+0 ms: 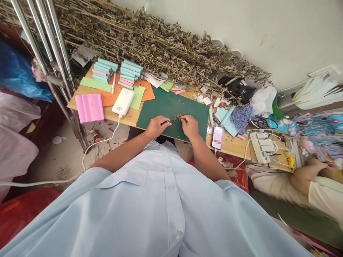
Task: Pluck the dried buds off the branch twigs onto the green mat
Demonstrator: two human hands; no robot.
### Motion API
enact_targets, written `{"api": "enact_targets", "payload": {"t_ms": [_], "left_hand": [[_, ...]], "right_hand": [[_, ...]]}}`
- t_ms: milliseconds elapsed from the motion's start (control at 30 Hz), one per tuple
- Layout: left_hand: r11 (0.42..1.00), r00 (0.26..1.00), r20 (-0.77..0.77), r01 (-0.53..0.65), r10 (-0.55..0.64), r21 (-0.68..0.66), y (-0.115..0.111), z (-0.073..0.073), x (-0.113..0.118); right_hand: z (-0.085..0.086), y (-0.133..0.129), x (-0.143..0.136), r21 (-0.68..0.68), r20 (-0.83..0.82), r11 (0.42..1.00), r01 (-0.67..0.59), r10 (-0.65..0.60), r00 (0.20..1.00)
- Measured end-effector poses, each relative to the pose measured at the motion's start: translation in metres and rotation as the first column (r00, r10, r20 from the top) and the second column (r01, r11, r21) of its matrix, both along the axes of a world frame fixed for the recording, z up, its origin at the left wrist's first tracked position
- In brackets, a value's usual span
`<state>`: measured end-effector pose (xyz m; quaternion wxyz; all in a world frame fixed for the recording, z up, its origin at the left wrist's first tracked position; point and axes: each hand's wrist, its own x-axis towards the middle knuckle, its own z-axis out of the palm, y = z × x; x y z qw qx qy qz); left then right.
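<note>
The mat is dark green, the yarn purple-blue, the power bank white, the shirt plain light blue.

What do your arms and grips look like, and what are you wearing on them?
My left grip and right grip are bare hands, with no gloves. My forearms are bare too, and I see no watch on either wrist. My light blue sleeves are short and loose, and match my shirt, which has buttons down the front.

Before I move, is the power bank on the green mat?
No, the power bank lies to the left of the green mat, with a white cable plugged in.
</note>
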<state>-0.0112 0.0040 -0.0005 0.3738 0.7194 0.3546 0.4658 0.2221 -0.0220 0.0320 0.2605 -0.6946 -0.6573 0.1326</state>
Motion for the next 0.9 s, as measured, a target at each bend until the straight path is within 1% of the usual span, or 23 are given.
{"api": "enact_targets", "payload": {"t_ms": [133, 200, 267, 333, 467, 567, 700, 900], "left_hand": [[1.000, 1.000, -0.002, 0.014, -0.014, -0.009, 0.000, -0.001, 0.001], [1.000, 1.000, -0.007, 0.019, -0.019, -0.006, 0.000, -0.002, 0.001], [1.000, 0.999, -0.015, 0.029, -0.029, -0.005, 0.000, -0.001, 0.001], [0.999, 0.999, -0.015, 0.043, -0.043, -0.005, 0.000, -0.001, 0.001], [0.998, 0.998, -0.005, 0.057, -0.057, 0.003, 0.000, -0.003, 0.001], [0.998, 0.998, -0.009, 0.056, -0.055, 0.025, 0.000, -0.004, 0.001], [0.997, 0.997, -0.011, 0.073, -0.073, 0.035, 0.000, -0.006, 0.001], [0.995, 0.995, -0.020, 0.095, -0.095, 0.021, -0.001, -0.004, 0.001]], "right_hand": [[0.002, -0.007, -0.003, -0.004, -0.165, 0.995, 0.104, -0.103, 0.981], [0.007, -0.011, -0.011, -0.001, -0.223, 0.994, 0.106, -0.104, 0.969], [0.016, -0.016, -0.021, 0.011, -0.254, 0.998, 0.069, -0.064, 0.965], [0.027, -0.020, -0.033, 0.026, -0.254, 1.000, 0.003, 0.003, 0.967], [0.053, -0.023, -0.052, 0.053, -0.144, 0.987, -0.154, 0.160, 0.977], [0.067, -0.021, -0.059, 0.030, -0.052, 0.969, -0.246, 0.247, 0.968], [0.075, -0.016, -0.061, -0.039, -0.007, 0.949, -0.313, 0.313, 0.950], [0.075, -0.013, -0.056, -0.049, -0.106, 0.923, -0.383, 0.376, 0.920]]}}
